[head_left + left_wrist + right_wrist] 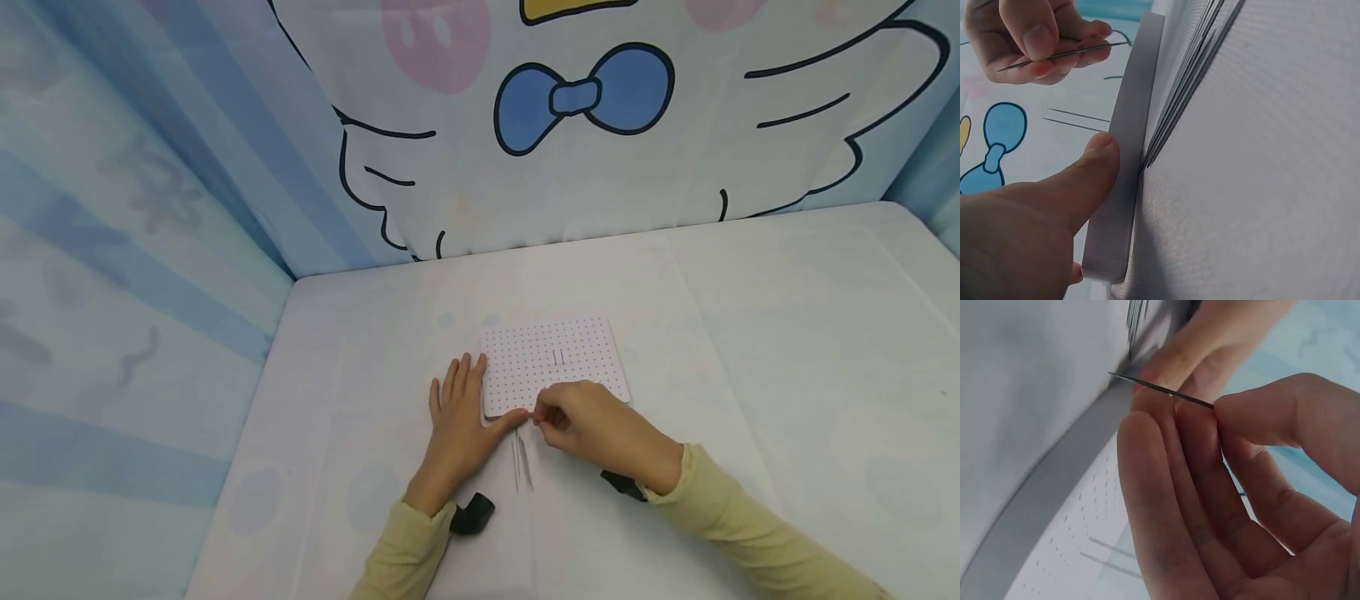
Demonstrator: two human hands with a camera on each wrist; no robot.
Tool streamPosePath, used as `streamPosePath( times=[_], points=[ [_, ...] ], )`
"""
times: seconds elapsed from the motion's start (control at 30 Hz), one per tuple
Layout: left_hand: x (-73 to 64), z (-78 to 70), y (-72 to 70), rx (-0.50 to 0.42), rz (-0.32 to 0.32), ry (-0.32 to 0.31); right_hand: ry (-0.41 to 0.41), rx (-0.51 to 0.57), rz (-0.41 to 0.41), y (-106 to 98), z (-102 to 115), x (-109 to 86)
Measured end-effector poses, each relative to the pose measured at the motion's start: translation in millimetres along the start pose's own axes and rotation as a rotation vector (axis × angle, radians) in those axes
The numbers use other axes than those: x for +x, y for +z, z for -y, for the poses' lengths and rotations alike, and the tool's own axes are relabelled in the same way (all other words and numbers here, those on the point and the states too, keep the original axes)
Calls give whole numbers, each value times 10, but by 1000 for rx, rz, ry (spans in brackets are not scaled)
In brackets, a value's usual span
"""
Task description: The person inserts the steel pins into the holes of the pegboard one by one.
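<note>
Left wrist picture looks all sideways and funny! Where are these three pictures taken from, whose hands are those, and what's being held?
There's no robot here, just a person's bare left hand and right hand. The head picture comes from a camera worn on the head, looking forward and down. The other two come from a camera on each wrist, very close to the work, so things look tilted. On the white tabletop lies a dotted board, with two thin rods standing up from it. Some loose rods lie by its near edge. The left hand touches the board, thumb against that edge. The right hand pinches another pointed rod.
</note>
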State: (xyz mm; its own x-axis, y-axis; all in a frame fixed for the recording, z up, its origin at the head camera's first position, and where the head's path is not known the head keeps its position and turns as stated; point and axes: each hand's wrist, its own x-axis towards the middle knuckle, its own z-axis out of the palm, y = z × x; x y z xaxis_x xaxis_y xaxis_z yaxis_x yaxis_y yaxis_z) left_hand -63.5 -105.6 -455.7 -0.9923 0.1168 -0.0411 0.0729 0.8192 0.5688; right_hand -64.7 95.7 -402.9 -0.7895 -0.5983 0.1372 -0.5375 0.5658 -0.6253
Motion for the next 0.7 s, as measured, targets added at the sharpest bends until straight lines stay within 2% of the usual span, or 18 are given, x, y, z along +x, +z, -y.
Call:
streamPosePath(
  times=[0.27,0.7],
  points=[
    [-2,-4,16,9,13,-2,43,59,21,-150,-71,-10],
    [-14,-12,-1,22,6,-21,110,129,-82,-348,-207,15]
  ],
)
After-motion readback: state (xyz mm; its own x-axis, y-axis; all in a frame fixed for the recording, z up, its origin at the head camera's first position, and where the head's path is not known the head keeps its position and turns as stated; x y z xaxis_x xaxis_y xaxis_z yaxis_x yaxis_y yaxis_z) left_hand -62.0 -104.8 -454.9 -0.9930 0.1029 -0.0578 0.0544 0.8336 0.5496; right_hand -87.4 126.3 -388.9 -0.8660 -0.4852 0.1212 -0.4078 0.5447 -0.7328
